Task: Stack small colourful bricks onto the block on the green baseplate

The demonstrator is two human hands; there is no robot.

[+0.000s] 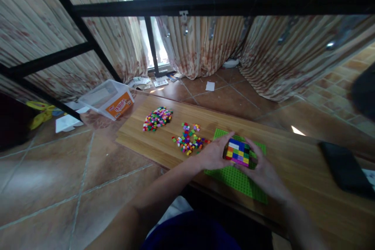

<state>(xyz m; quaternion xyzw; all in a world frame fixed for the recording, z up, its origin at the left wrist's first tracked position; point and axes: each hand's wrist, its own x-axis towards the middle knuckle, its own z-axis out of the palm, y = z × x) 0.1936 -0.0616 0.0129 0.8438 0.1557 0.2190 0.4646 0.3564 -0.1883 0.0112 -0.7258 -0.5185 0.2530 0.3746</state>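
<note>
Holding a multicoloured brick block [238, 152] between them, the two hands flank it over the green baseplate [231, 183], the left hand [213, 154] at its left side and the right hand [263, 168] at its right. The fingers of both hands are bent around the edges and grasp the block, probably because pressure from opposite sides keeps the small bricks together and steady. This grip also leaves the top uncovered, so its coloured rows face up towards the wearer's view; whether its underside touches the baseplate I cannot tell. The baseplate lies on the wooden worktop [281, 142] directly in front of the person, which seems to suit two-handed handling without stretching. Just beside the left hand, a scattered group of loose bricks [190, 140] is spread out, perhaps so that single colours are easy to pick out. Farther left, a denser heap of bricks [158, 118] sits apart, likely as a reserve out of the way. A clear plastic box [101, 99] with an orange label stands beyond the worktop's left end, and a dark flat object [345, 168] lies well to the right, away from the bricks.
</note>
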